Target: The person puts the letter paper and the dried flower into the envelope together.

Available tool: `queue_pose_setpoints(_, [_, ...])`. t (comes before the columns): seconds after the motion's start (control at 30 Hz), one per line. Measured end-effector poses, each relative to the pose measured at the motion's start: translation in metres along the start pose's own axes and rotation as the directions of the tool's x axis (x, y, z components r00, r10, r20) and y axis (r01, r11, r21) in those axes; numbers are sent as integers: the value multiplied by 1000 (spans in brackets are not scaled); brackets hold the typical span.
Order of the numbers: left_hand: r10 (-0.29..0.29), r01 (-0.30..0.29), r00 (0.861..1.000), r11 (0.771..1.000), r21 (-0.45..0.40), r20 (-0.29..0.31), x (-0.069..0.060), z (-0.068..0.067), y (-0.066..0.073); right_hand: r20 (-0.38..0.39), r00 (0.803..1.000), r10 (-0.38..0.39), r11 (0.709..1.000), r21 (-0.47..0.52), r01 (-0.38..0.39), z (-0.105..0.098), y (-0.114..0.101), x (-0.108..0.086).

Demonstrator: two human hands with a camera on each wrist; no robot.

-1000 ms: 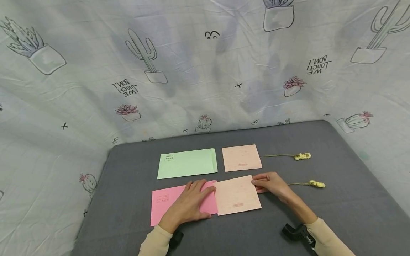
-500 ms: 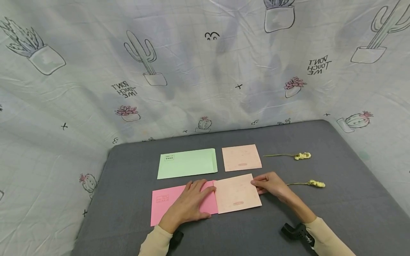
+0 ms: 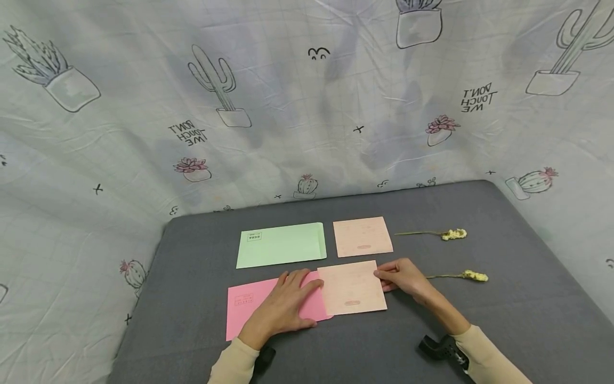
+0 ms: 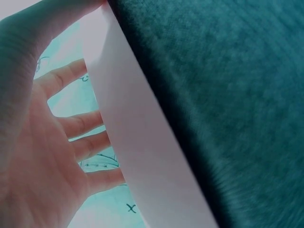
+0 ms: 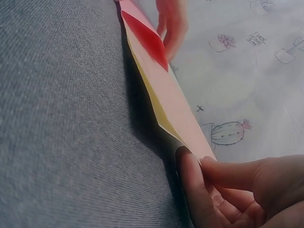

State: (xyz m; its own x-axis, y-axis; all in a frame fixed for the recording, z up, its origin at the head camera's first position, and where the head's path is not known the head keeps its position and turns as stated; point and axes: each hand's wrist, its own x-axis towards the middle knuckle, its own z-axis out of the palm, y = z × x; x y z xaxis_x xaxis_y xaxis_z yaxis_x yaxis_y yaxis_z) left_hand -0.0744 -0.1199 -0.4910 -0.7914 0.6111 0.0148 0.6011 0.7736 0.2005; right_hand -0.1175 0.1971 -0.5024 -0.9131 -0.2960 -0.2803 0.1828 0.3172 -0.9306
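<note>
A pink envelope (image 3: 249,312) lies on the near left of the table. My left hand (image 3: 284,306) is spread over its right part, fingers extended and touching it, as the left wrist view also shows. The envelope's mouth (image 5: 146,35) gapes, with a red inside. A peach card (image 3: 352,288) overlaps that right end; its left edge is at the mouth, and how deep it reaches is hard to tell. My right hand (image 3: 402,277) pinches the card's right edge between thumb and fingers. In the right wrist view, the card (image 5: 175,102) is tilted up off the cloth.
Behind lies a green envelope (image 3: 283,245), beside a second peach card (image 3: 363,237). Two yellow dried flower stems, a far one (image 3: 453,234) and a near one (image 3: 474,276), lie at the right. A printed curtain (image 3: 288,106) hangs behind the grey table (image 3: 192,266).
The peach card has shifted slightly left and further over the pink envelope, my right hand moving along with it. My left hand has stayed in place.
</note>
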Motion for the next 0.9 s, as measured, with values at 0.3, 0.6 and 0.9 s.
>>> queue_pose_setpoints(0.3, [1, -1, 1000, 1000, -8, 3, 0, -1, 0, 41, 999, -9, 1000, -13, 9, -1, -2, 0])
queue_pose_setpoints(0.6, [1, -1, 1000, 1000, -5, 3, 1, -1, 0, 64, 998, -8, 1000, -13, 9, 3, -5, 1])
queue_pose_setpoints(0.9, [12, -12, 1000, 1000, 0, -11, 1, 0, 0, 13, 1000, -20, 1000, -8, 20, 4, -8, 2])
